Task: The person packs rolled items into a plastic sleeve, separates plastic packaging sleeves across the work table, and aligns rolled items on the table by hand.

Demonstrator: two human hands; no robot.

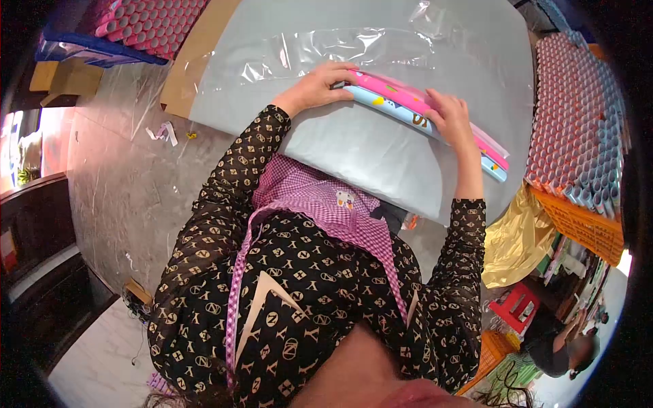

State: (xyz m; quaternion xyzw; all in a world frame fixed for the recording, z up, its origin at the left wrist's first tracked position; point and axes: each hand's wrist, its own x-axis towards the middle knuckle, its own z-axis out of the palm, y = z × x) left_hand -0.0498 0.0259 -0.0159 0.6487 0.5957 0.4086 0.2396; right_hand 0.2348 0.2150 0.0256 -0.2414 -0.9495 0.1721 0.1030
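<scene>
A pink patterned paper roll [381, 85] and a light-blue patterned paper roll [394, 110] lie side by side, slanting down to the right on the grey-covered table. My left hand [330, 83] grips their left end, with the fingers over the pink roll and the thumb by the blue one. Further right, my right hand [450, 117] is curled over both rolls. Clear film shows along the far side of the pink roll and past its right end. A shiny sheet of clear film [306, 54] lies flat beyond the rolls.
Many stacked rolls stand at the right [575, 115] above an orange crate [578, 224]. More pink rolls [153, 27] fill a blue crate [88, 53] at the upper left. Gold foil [520, 238], a red stool [515, 307] and another person [554, 347] are at the lower right.
</scene>
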